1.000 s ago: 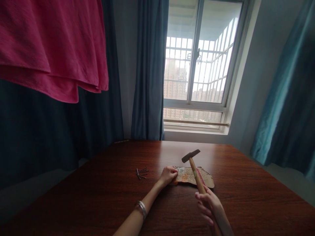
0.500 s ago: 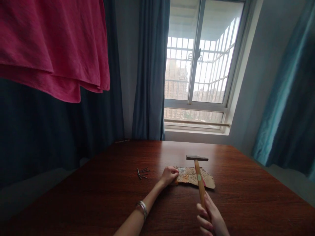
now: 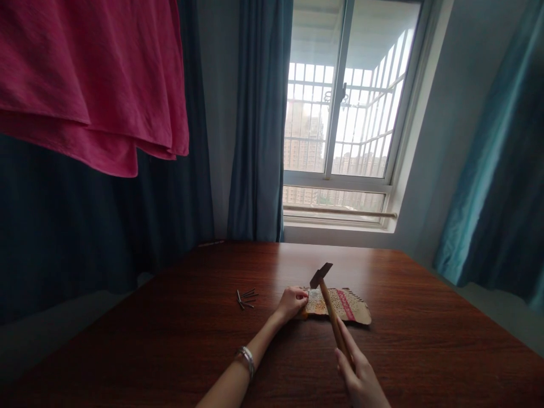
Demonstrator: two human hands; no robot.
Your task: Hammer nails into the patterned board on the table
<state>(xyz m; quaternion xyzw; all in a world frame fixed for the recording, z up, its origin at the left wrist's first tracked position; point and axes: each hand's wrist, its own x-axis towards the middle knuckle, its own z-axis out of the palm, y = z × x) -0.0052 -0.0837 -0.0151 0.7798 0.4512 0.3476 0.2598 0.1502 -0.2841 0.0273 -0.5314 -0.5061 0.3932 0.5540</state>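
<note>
My right hand (image 3: pixel 359 371) is wrapped round the wooden handle of a hammer (image 3: pixel 329 306). The hammer's dark metal head is raised and tilted above the left part of a flat, patterned board (image 3: pixel 360 311) lying on the table. At the board's left end, my left hand (image 3: pixel 293 301) is closed in a pinch, with what looks like a thin dark nail (image 3: pixel 308 294) at its fingertips; the fingers hide most of it. Several loose nails (image 3: pixel 246 297) lie on the table left of my left hand.
The brown wooden table (image 3: pixel 182 340) reaches back to the wall under a barred window (image 3: pixel 335 141). Blue curtains (image 3: pixel 261 124) hang beside the window and at both sides. A pink cloth (image 3: pixel 97 85) hangs at the upper left.
The hammer's head has swung left and turned at an angle, uncovering the board's pink stripe. My right hand has shifted slightly left with it. My left hand has stayed in place.
</note>
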